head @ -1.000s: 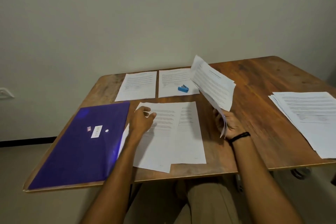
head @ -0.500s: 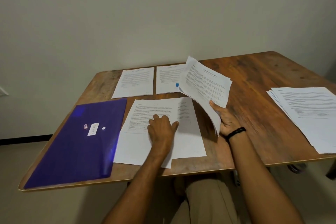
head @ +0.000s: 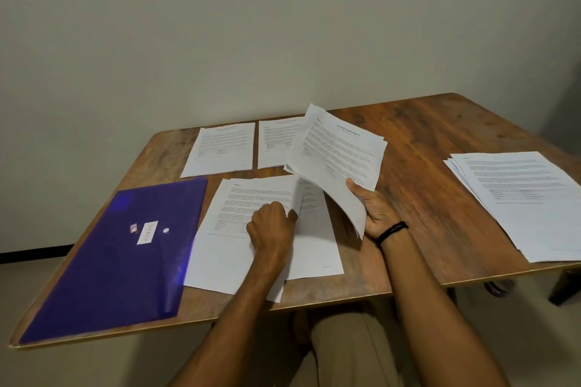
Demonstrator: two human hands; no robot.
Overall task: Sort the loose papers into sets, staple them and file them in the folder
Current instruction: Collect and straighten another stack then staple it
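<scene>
My right hand (head: 379, 212) grips a bundle of printed sheets (head: 339, 154) by its lower edge and holds it tilted above the table. My left hand (head: 272, 226) lies on the front pile of papers (head: 239, 248), its fingers curled round the right edge of the top sheet, which curls up a little there. A purple folder (head: 125, 248) lies shut at the front left. Two single sheets lie at the back, one at the left (head: 220, 148) and one (head: 276, 141) partly covered by the held bundle. No stapler shows.
A fanned stack of papers (head: 522, 198) lies at the right edge of the wooden table (head: 424, 141). A plain wall stands behind the table. My knees are under the front edge.
My left hand slid right across the front pile to the top sheet's right edge. The held bundle swung left and lower, and now hides the blue stapler at the back.
</scene>
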